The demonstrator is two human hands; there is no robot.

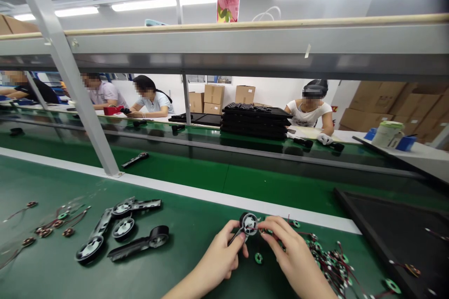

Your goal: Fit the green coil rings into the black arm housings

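Round-headed housing [249, 224] is grasped by the left hand [224, 251], partly hidden. The right hand [288, 244] has its fingertips nearly together beside it; whether they pinch anything, I cannot tell.

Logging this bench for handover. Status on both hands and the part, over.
Left hand gripping black-and-grey part. Right hand close at its side; whether it pinches anything, unclear. Loose green disc lying between the hands.

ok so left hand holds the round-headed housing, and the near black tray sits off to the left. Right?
Wrong side: the near black tray sits off to the right, past the right hand, as the head view shows. The left hand does hold the round-headed housing.
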